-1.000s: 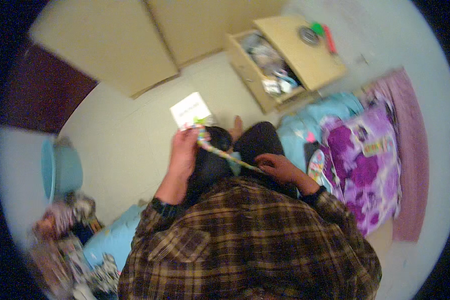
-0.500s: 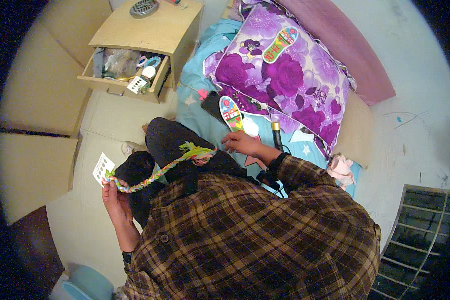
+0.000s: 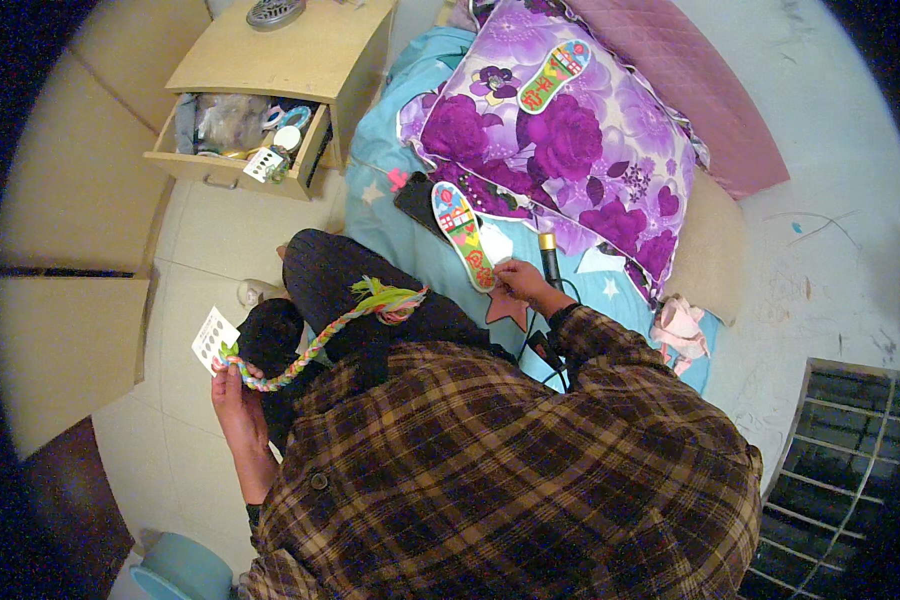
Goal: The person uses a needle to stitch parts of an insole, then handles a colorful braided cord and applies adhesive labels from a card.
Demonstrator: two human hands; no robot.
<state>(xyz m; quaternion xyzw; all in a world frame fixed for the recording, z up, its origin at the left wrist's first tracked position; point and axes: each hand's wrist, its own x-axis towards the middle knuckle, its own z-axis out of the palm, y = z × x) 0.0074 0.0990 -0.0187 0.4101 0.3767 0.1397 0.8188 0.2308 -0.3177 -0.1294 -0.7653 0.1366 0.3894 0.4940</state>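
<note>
Pinched in my left hand (image 3: pixel 234 398) are one end of a multicoloured yarn braid (image 3: pixel 322 338) and a white card (image 3: pixel 211 338) with a row of dark oval marks. The braid runs across my dark-trousered legs to a loose, frayed yellow-green tuft (image 3: pixel 390 297) on my thigh. My right hand (image 3: pixel 526 284) has its fingertips closed on the heel edge of a colourful patterned insole (image 3: pixel 459 225), which lies on the blue bed sheet. A matching insole (image 3: pixel 554 77) rests on the purple floral pillow (image 3: pixel 570 150).
A black phone (image 3: pixel 420 208) is partly under the nearer insole. Beside my right hand lie a black gold-topped stick (image 3: pixel 549 258) and a dark cable. An open drawer (image 3: pixel 232 172) full of odds and ends juts out at the upper left. A blue bucket (image 3: pixel 185 567) stands on the floor.
My right hand has shifted right, from beside the braid's frayed end to the insole's heel edge, uncovering the heel. My left hand still holds the braid and card. The whole view has shifted slightly.
</note>
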